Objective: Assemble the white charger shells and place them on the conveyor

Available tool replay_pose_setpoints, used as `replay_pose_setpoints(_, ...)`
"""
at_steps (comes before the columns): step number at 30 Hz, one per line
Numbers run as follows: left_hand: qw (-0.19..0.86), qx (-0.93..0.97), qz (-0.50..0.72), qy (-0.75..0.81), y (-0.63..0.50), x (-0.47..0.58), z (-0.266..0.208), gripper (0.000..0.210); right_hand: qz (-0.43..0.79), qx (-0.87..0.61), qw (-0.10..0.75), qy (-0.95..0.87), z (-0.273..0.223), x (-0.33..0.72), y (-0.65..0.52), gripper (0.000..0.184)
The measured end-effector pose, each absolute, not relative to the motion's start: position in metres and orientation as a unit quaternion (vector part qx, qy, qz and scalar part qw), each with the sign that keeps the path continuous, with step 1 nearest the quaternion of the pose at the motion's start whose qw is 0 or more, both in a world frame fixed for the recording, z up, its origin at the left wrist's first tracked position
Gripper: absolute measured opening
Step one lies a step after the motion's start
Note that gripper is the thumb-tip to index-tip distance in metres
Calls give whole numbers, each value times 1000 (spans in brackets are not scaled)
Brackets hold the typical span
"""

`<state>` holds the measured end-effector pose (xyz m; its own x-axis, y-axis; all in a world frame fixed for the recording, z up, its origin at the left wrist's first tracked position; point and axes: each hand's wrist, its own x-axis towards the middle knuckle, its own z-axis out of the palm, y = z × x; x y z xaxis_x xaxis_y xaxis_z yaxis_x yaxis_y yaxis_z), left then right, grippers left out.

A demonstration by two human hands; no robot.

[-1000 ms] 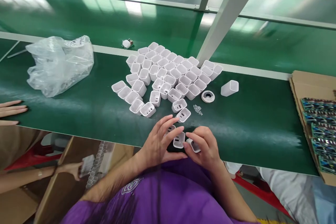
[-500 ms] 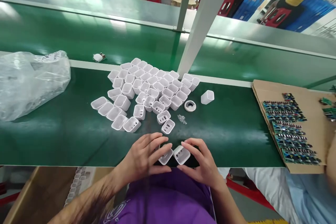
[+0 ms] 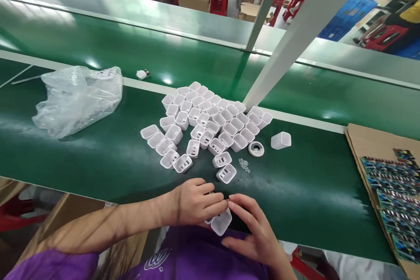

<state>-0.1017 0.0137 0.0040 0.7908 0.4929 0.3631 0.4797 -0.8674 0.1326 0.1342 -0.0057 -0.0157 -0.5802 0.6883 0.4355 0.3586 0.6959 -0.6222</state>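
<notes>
Two white plastic charger housings lie side by side at the front edge of the green work surface. My left hand (image 3: 200,203) reaches over them with curled fingers, hiding most of the left one. The nearer, right housing (image 3: 222,222) has its open mouth facing up toward me. Around its right side is my right hand (image 3: 254,229), the index fingertip at the upper rim and the thumb by the lower corner. Both hands' fingertips meet at that rim; whether something small is pinched there is hidden. Beyond them stand two slotted housings, the closer one (image 3: 226,173) tilted toward me.
Many similar housings (image 3: 213,111) stand packed together mid-surface. Beside them are a white ring (image 3: 256,148), a pile of small clear pieces (image 3: 244,165) and a lone housing (image 3: 281,140). A plastic bag (image 3: 82,100) lies left; circuit boards (image 3: 393,201) on cardboard (image 3: 364,140) lie right. A white post (image 3: 288,48) rises behind.
The camera view has swung, shifting the scene right and slightly down. My left hand now reaches across the housings, its fingertips meeting those of my right hand. Earlier the hands were apart.
</notes>
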Motion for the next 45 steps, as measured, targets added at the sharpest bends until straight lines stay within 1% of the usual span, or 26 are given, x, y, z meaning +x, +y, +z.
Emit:
replay_pose_setpoints(2,30,938,225,261,13,-116,12,34,214,-319,345,-856,-13,141,0,53)
replay_pose_setpoints(5,13,910,275,309,17,-154,34,33,150,-364,360,-846,-3,154,18,38)
replay_pose_setpoints(7,-13,875,304,377,28,-186,49,39,118,-368,350,-853,10,158,39,34)
replay_pose_setpoints(9,-48,792,353,496,44,-219,55,44,103,-343,327,-875,29,152,67,33)
replay_pose_setpoints(11,-123,663,410,615,63,-247,51,54,97,-305,302,-898,48,132,101,30)
replay_pose_setpoints(12,-141,608,430,652,72,-259,45,60,96,-283,290,-909,57,117,119,28)
replay_pose_setpoints(14,-139,532,458,699,87,-278,31,64,97,-247,268,-926,68,79,156,22)
replay_pose_setpoints(16,-117,499,467,721,95,-291,18,62,114,-241,228,-937,71,35,192,20)
replay_pose_setpoints(18,-109,487,469,729,98,-300,11,59,100,-249,181,-946,67,-7,222,20)
replay_pose_setpoints(23,-135,491,461,727,99,-311,10,56,82,-307,74,-945,54,-71,262,20)
replay_pose_setpoints(25,-144,495,459,723,99,-313,11,56,89,-316,46,-943,51,-79,266,21)
replay_pose_setpoints(28,-144,495,452,728,98,-313,11,57,113,-319,32,-941,48,-84,265,21)
replay_pose_setpoints(30,-134,494,444,735,98,-313,12,57,127,-323,38,-937,46,-84,265,20)
replay_pose_setpoints(32,-122,490,436,745,97,-312,13,57,126,-323,62,-936,45,-84,263,18)
replay_pose_setpoints(36,-85,471,411,776,95,-311,16,55,95,-329,143,-928,52,-77,258,16)
replay_pose_setpoints(41,-53,464,389,794,94,-314,16,53,77,-317,269,-906,84,-51,246,12)
replay_pose_setpoints(45,-37,453,357,816,98,-317,15,53,153,-283,337,-885,122,-23,233,7)
